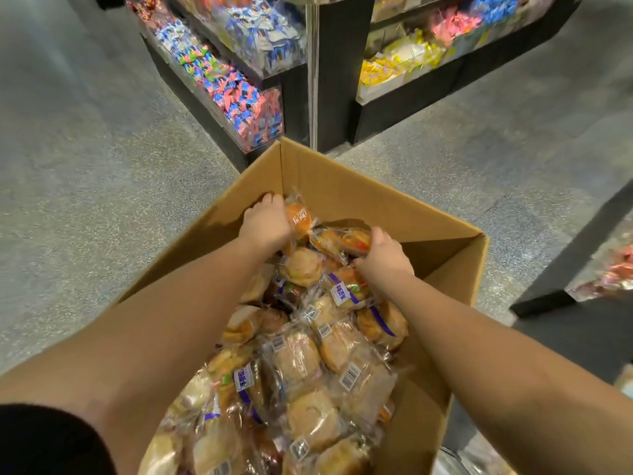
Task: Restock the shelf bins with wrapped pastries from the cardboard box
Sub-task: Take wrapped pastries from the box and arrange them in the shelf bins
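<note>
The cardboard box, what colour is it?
The cardboard box is plain brown, seen clearly in the head view.

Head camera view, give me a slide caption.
Both hands, left hand and right hand, grip wrapped pastries inside brown cardboard box.

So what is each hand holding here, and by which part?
Left hand grips an orange-labelled wrapped pastry by its left side. Right hand grips another wrapped pastry by its right end. Both are inside the cardboard box.
</note>
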Action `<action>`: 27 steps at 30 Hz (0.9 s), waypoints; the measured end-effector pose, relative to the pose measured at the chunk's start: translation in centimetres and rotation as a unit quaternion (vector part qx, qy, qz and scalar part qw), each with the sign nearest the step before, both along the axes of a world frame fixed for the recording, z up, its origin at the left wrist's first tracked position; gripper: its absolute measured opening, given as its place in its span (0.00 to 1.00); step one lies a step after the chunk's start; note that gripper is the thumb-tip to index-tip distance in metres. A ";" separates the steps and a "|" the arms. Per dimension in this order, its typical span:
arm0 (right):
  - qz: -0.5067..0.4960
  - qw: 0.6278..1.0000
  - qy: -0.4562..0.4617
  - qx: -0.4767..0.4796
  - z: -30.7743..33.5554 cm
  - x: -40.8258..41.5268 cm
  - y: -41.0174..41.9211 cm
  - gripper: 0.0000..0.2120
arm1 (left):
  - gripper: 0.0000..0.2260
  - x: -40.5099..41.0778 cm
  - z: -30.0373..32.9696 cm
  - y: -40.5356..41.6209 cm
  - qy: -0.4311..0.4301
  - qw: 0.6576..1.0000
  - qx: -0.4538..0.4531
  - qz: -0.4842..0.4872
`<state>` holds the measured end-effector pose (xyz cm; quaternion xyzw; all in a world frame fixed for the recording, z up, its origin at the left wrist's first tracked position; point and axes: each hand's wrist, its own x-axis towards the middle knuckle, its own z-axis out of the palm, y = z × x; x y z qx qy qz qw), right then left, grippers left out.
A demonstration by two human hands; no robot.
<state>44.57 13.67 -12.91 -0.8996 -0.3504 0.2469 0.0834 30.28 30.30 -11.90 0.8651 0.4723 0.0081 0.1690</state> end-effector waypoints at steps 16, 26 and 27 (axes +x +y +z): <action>0.034 0.995 -0.073 -0.052 -1.8 -0.3 1.6 0.17 | 0.31 1.3 -4.3 -0.9 -0.162 0.880 -0.343 0.287; 0.067 0.998 -0.009 0.002 4.7 -1.6 -2.1 0.18 | 0.05 -3.8 1.1 -5.2 -0.225 0.804 -0.445 0.323; 0.060 0.998 0.014 0.016 5.7 -1.8 -2.9 0.19 | 0.05 -5.0 2.1 -6.0 -0.245 0.787 -0.461 0.330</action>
